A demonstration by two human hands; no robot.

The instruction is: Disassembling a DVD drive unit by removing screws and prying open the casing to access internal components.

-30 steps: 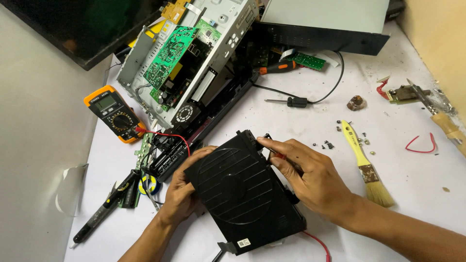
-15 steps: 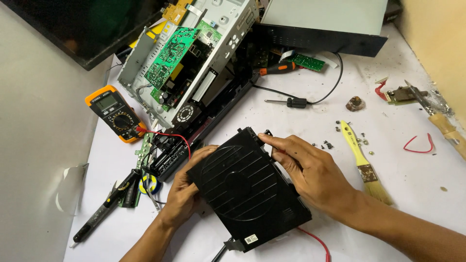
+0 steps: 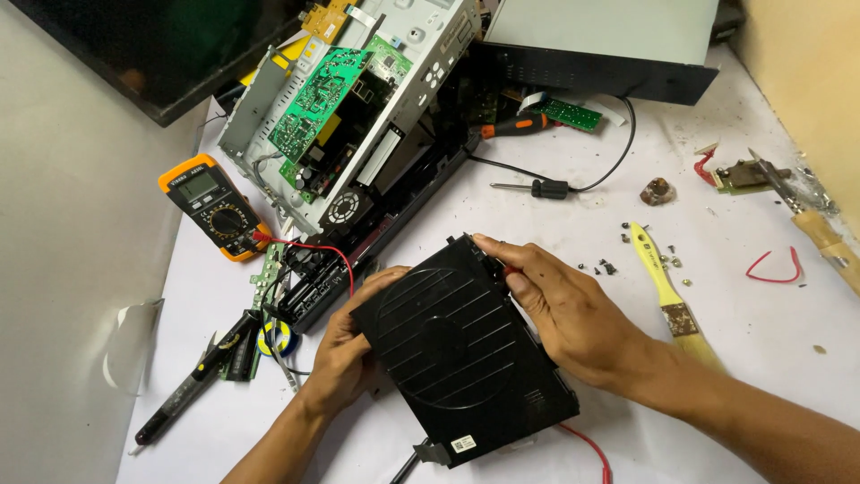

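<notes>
- Left hand [image 3: 345, 350] grasps the left edge of the black drive case [image 3: 461, 354], near the table's [image 3: 555, 224] front edge.
- Right hand [image 3: 564, 305] fingers pinch its far corner.

The light is bright and soft. The white table [image 3: 573, 224] looks clear and sharp. Small soft shadows sit under the hands. The far left corner is dark. Nothing looks blurry, and nothing shines hard.
</notes>
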